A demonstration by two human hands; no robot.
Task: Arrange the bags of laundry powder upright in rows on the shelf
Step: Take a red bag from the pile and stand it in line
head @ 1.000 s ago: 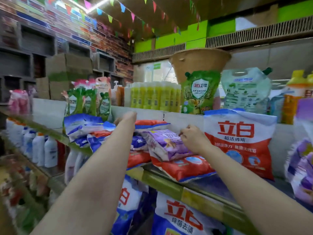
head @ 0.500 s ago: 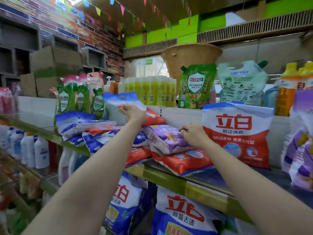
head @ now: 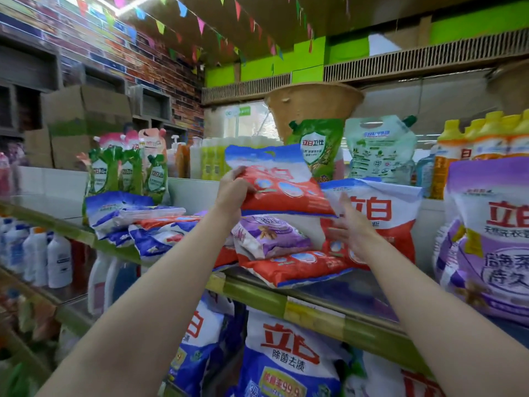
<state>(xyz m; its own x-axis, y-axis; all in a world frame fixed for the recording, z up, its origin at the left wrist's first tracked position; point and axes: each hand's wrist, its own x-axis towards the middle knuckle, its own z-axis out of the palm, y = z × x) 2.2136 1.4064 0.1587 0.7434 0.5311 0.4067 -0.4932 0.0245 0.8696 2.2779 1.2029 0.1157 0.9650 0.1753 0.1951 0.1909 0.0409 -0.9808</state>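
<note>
The left hand (head: pixel 233 190) grips the left end of a red, white and blue plastic bag of laundry powder (head: pixel 282 184), fingers curled round its edge, and holds it in the air, tilted, above the heap of bags lying flat on the green-edged shop shelf (head: pixel 312 312). The right hand (head: pixel 350 227) is spread with straight fingers just under the raised bag's lower right corner, in front of an upright red and white bag (head: pixel 378 213); whether it touches either bag cannot be told.

Directly beneath the raised bag lies a purple and white bag (head: pixel 269 239), resting on a flat red bag (head: pixel 297 269) whose front corner juts past the shelf's front edge. To the left, blue and white bags (head: pixel 128 207) lie stacked up to a row of green stand-up pouches (head: pixel 128 173). At the right end of the shelf a large purple and white bag (head: pixel 492 236) stands upright, close to the front edge. Between this bag and the upright red one a strip of bare shelf shows, running back to the pale rear panel. More bare shelf lies in front of the upright red bag.

On the shelf below, blue and white bags with red lettering (head: pixel 283 356) stand upright.
</note>
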